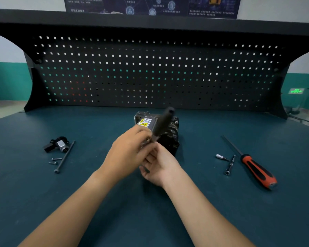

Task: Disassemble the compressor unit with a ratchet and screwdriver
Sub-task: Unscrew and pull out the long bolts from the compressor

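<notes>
Left hand (130, 148) and right hand (159, 166) together pinch ratchet (163, 123) low end, partly hiding compressor (174, 134); long bolt (64, 156) left, screwdriver (257, 170) right.

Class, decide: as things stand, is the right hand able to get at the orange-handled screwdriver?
Likely yes, once freed: the screwdriver lies on the right, only an extension bar between, but the right hand and left hand are both at the ratchet.

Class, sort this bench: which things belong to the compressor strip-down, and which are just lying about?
Job: compressor unit, ratchet, screwdriver, socket, long bolt, two screws, loose fitting.
Just there: pegboard, wall poster, green sign.
</notes>
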Demonstrator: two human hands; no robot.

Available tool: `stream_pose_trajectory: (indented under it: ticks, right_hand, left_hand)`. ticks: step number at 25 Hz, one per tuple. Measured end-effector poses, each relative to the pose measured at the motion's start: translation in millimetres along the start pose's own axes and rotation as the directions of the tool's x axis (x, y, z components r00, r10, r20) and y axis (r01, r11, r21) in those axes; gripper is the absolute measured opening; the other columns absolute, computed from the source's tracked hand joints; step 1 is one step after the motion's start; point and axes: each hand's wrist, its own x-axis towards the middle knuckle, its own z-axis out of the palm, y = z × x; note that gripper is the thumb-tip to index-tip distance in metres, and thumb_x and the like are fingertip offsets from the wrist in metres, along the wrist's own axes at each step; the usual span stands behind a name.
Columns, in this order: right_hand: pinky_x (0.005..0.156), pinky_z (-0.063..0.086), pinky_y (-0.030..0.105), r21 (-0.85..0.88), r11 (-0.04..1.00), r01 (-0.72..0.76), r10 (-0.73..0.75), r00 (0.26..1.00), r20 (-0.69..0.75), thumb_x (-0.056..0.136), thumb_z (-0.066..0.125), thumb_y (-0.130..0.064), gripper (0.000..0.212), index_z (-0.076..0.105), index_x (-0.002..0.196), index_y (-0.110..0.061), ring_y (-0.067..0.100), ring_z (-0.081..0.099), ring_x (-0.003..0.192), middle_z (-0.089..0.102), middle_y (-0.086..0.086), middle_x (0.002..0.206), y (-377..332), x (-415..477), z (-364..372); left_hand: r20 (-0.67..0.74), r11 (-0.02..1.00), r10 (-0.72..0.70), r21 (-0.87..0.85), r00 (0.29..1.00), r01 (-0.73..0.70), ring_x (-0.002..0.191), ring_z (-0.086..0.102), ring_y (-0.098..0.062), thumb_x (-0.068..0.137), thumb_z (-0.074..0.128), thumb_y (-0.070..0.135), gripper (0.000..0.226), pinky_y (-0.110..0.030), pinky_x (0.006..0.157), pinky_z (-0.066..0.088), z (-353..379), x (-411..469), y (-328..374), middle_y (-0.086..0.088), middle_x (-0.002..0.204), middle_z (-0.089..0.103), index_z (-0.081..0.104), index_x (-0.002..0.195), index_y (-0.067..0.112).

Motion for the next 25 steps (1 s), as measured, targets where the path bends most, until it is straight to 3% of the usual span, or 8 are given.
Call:
stream_pose_trajectory:
  ticks: [4, 8, 10, 13, 16, 19, 22, 25]
  right_hand:
    - [0.069, 0.036, 0.028, -0.008, 1.0, 0.005, -0.004, 0.998, 0.069, 0.095, 0.041, -0.03, 0.025, 0.061, 0.082, -0.02, 0.01, 0.061, 0.079, 0.07, -0.006, 0.068, -1.0, 2.5, -4.6]
    - [0.069, 0.036, 0.028, -0.029, 0.999, 0.027, -0.024, 0.996, 0.087, 0.095, 0.043, -0.027, 0.023, 0.061, 0.082, -0.02, 0.009, 0.061, 0.078, 0.07, -0.006, 0.071, -2.0, 3.0, -4.6]
    - [0.067, 0.034, 0.027, -0.029, 0.999, 0.03, -0.028, 0.998, 0.06, 0.095, 0.046, -0.03, 0.02, 0.06, 0.082, -0.022, 0.007, 0.06, 0.077, 0.068, -0.008, 0.074, -0.3, 3.7, -3.3]
    - [0.067, 0.033, 0.025, -0.043, 0.999, 0.022, -0.021, 1.0, 0.02, 0.093, 0.051, -0.034, 0.019, 0.06, 0.08, -0.024, 0.004, 0.058, 0.077, 0.066, -0.011, 0.073, 1.5, 3.4, -4.3]
    - [0.069, 0.034, 0.024, -0.045, 0.999, 0.014, -0.013, 1.0, 0.015, 0.092, 0.051, -0.035, 0.019, 0.062, 0.08, -0.025, 0.002, 0.057, 0.077, 0.068, -0.014, 0.063, 3.2, 3.3, -4.9]
    - [0.07, 0.035, 0.026, -0.021, 0.999, 0.038, -0.037, 0.999, 0.036, 0.093, 0.048, -0.035, 0.018, 0.061, 0.086, -0.024, 0.005, 0.06, 0.077, 0.067, -0.01, 0.074, 3.7, 4.9, -3.6]
    - [0.071, 0.038, 0.029, -0.004, 1.0, 0.028, -0.027, 0.995, 0.1, 0.095, 0.041, -0.03, 0.026, 0.06, 0.081, -0.021, 0.01, 0.06, 0.078, 0.069, -0.006, 0.066, 1.2, 5.2, -2.9]
    - [0.072, 0.04, 0.029, -0.03, 0.999, 0.034, -0.031, 0.995, 0.098, 0.094, 0.044, -0.025, 0.022, 0.06, 0.079, -0.019, 0.012, 0.06, 0.075, 0.068, -0.005, 0.061, -1.5, 5.2, -4.1]
  left_hand:
    - [-0.093, 0.911, -0.39, 0.108, 0.916, 0.398, 0.072, 0.049, -0.02, 0.091, 0.047, 0.038, 0.027, -0.033, 0.063, 0.035, -4.5, 1.2, -12.7, 0.006, 0.076, 0.049, 0.046, 0.075, 0.016]
    - [0.004, 0.723, -0.677, -0.182, 0.736, 0.666, 0.07, 0.057, -0.027, 0.094, 0.042, 0.035, 0.029, -0.033, 0.061, 0.037, -5.6, 6.1, -13.7, 0.004, 0.066, 0.055, 0.045, 0.071, 0.018]
    - [-0.007, 0.789, -0.615, -0.029, 0.789, 0.614, 0.079, 0.055, -0.029, 0.094, 0.043, 0.036, 0.025, -0.035, 0.068, 0.037, -4.1, 4.2, -9.6, 0.002, 0.077, 0.057, 0.046, 0.082, 0.015]
    - [0.041, 0.914, -0.313, 0.285, 0.949, 0.289, 0.094, 0.051, -0.025, 0.094, 0.047, 0.032, 0.023, -0.043, 0.096, 0.031, -0.4, 0.7, -0.4, 0.002, 0.092, 0.049, 0.05, 0.102, 0.011]
    - [0.143, 0.924, -0.229, 0.343, 0.963, 0.169, 0.099, 0.049, -0.017, 0.094, 0.04, 0.034, 0.021, -0.047, 0.108, 0.019, 2.9, 0.7, 1.1, 0.011, 0.091, 0.038, 0.05, 0.099, 0.016]
    - [0.075, 0.935, -0.344, 0.116, 0.936, 0.334, 0.095, 0.053, -0.019, 0.094, 0.041, 0.033, 0.017, -0.04, 0.1, 0.032, 3.1, -1.2, -5.0, 0.007, 0.092, 0.053, 0.051, 0.092, 0.02]
    - [0.054, 0.671, -0.686, -0.338, 0.725, 0.66, 0.08, 0.054, -0.012, 0.097, 0.041, 0.027, 0.02, -0.009, 0.065, 0.038, 7.7, 2.7, -6.7, 0.006, 0.083, 0.057, 0.051, 0.081, 0.018]
    - [0.032, 0.648, -0.711, -0.356, 0.702, 0.673, 0.073, 0.051, -0.002, 0.097, 0.041, 0.023, 0.021, -0.009, 0.056, 0.036, 13.3, 2.9, -1.7, 0.004, 0.082, 0.055, 0.05, 0.079, 0.018]
